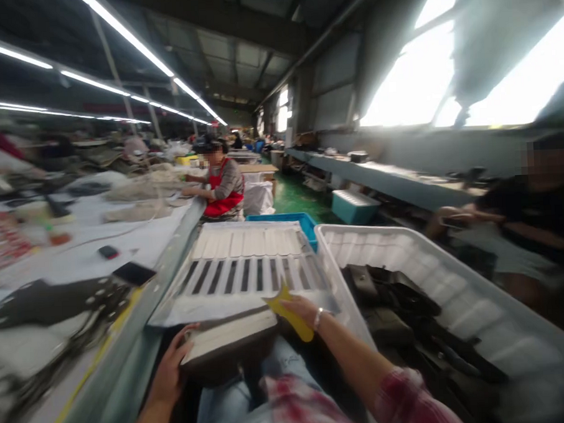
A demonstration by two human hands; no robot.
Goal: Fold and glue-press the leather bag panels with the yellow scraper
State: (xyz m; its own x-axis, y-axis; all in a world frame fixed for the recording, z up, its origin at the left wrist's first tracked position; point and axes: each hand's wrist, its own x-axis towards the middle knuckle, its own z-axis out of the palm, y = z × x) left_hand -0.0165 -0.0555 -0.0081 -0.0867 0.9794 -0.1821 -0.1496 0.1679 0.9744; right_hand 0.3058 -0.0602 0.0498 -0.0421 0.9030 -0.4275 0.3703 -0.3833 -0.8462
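My left hand (pixel 174 359) grips the left end of a dark, box-like piece with a beige top (pixel 231 333), held tilted over my lap. My right hand (pixel 302 311) is closed on a flat yellow piece with pointed corners (pixel 293 320), near the right end of the box-like piece. Motion blur hides the finer detail of both things. Just beyond my hands stands a white slatted crate (pixel 248 303), with a row of pale flat pieces (pixel 246 241) lying across its far part.
On my right, a large white bin (pixel 371 232) holds dark folded items (pixel 389 313). The worktable (pixel 166 241) on my left bears a phone (pixel 134 274) and dark pieces. A person in a red apron (pixel 222 192) works ahead; another person (pixel 534 207) sits at right.
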